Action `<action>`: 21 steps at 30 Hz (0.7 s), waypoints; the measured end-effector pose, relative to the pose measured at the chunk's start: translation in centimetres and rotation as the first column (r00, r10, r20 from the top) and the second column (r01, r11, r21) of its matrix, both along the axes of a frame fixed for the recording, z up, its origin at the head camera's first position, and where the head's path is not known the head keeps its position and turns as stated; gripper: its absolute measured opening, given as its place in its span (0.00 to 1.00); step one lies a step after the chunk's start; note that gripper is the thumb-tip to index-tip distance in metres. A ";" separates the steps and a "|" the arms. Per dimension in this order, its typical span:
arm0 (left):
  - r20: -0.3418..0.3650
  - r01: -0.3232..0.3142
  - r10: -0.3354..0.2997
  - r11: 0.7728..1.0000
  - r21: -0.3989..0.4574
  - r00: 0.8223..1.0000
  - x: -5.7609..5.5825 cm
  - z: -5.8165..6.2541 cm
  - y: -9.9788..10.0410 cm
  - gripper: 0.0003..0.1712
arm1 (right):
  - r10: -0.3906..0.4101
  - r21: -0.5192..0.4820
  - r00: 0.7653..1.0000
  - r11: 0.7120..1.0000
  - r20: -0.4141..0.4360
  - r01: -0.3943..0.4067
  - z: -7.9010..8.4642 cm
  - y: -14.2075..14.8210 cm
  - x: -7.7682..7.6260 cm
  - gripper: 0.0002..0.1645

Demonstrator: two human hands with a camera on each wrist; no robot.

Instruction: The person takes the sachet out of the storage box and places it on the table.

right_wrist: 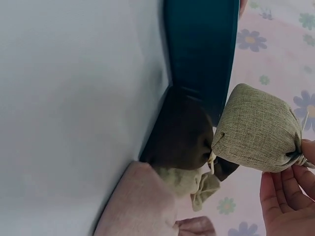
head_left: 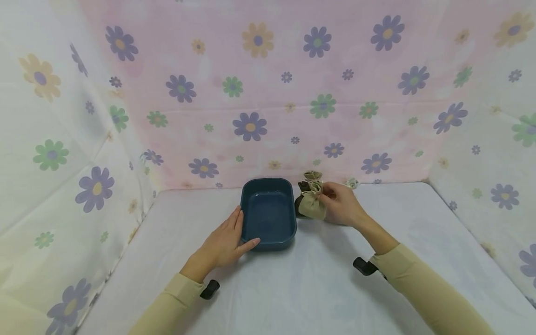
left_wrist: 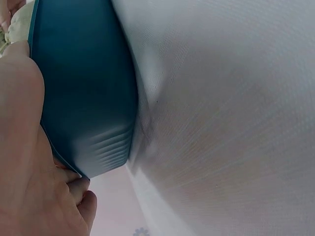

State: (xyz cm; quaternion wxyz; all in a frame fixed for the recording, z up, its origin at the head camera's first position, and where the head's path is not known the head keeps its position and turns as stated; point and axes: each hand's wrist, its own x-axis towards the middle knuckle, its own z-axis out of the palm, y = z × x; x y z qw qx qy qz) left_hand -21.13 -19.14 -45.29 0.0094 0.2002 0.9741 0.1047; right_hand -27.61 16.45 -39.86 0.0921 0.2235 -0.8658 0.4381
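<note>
A deep blue rectangular dish (head_left: 269, 214) stands on the white surface. My left hand (head_left: 224, 237) holds it at the left, with the thumb over its near rim and the fingers along its side. In the left wrist view, bent fingertips (left_wrist: 83, 196) meet the rim. My right hand (head_left: 341, 204) pinches the gathered neck of a light green cloth drawstring pouch (right_wrist: 258, 130), close to the dish's right side. In the right wrist view a dark brown pouch (right_wrist: 179, 130) lies against the dish, with another pale green pouch (right_wrist: 179, 182) and a pinkish pouch (right_wrist: 140, 201) beside it.
White cloth (head_left: 268, 293) covers the table. A pink flowered curtain (head_left: 272, 88) hangs close behind the dish, and pale flowered sheets close off the left (head_left: 63, 209) and right (head_left: 494, 153) sides. Black wrist mounts (head_left: 364, 266) stick out under the cuffs.
</note>
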 end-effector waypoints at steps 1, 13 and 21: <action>-0.003 0.000 0.000 1.000 -0.001 1.000 0.0 -0.1 0.0 0.64 | 0.002 -0.007 1.000 1.000 0.000 -0.002 0.1 -0.2 0.0 0.06; 0.015 -0.003 0.003 1.000 -0.009 1.000 0.1 0.1 0.1 0.65 | 0.030 -0.025 1.000 0.999 -0.005 -0.030 1.0 -2.7 -0.8 0.07; 0.003 -0.001 0.001 1.000 -0.008 1.000 0.0 0.0 0.0 0.65 | 0.021 -0.051 0.999 0.998 0.034 -0.020 1.6 -4.1 -1.6 0.08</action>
